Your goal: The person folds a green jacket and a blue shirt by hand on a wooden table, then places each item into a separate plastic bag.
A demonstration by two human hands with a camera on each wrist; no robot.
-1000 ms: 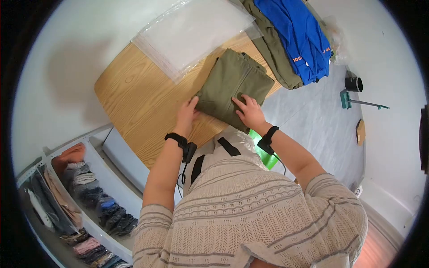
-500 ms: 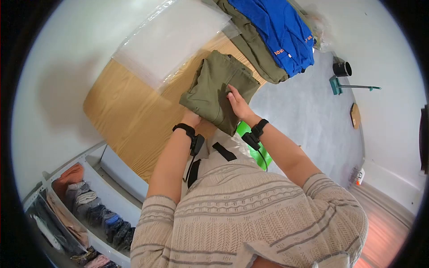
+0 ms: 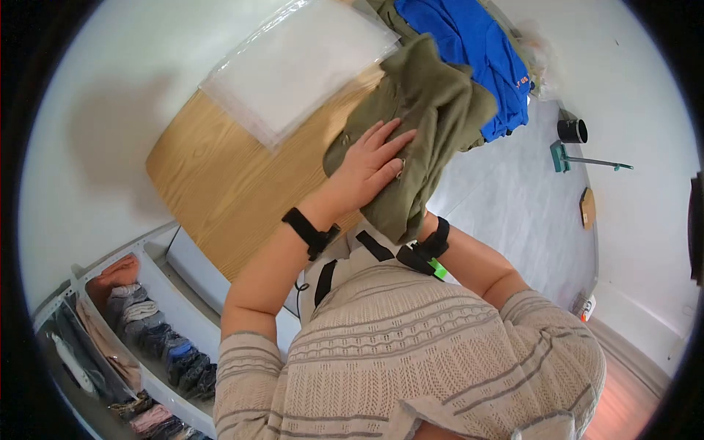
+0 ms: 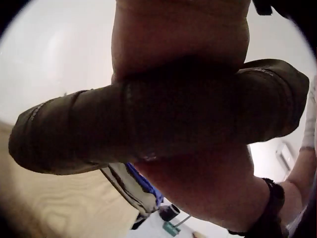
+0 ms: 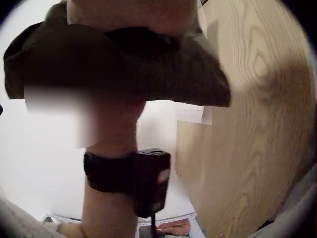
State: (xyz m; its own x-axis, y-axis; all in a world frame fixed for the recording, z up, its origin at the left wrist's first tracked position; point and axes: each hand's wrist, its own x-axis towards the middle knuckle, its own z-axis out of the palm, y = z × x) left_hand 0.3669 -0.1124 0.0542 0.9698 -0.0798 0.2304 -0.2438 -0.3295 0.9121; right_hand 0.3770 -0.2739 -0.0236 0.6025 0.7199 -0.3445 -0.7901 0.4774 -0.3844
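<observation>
A folded olive-green garment (image 3: 411,139) is held up over the table's near edge, its far folds flaring and bunched. My left hand (image 3: 363,169) lies on its upper face, fingers stretched across the cloth beside a small metal button. Underneath is my right hand (image 4: 198,173), mostly hidden by the garment in the head view, where only its wrist shows. The left wrist view has the thick fold (image 4: 74,129) edge-on, sandwiched between both hands. In the right wrist view the garment (image 5: 193,74) spans below the right hand (image 5: 131,15); the fingers under the cloth are hidden.
Clear plastic bags (image 3: 301,70) lie on the wooden table (image 3: 220,169). A blue garment (image 3: 455,37) on olive ones is piled at the far right. At lower left stands a white rack (image 3: 172,308) of bagged clothes. A dustpan (image 3: 561,158) and black bin (image 3: 572,130) are on the floor.
The garment has been lifted and tilted up off the table. My left hand has moved from its near edge onto its top; my right hand has gone from the top to underneath.
</observation>
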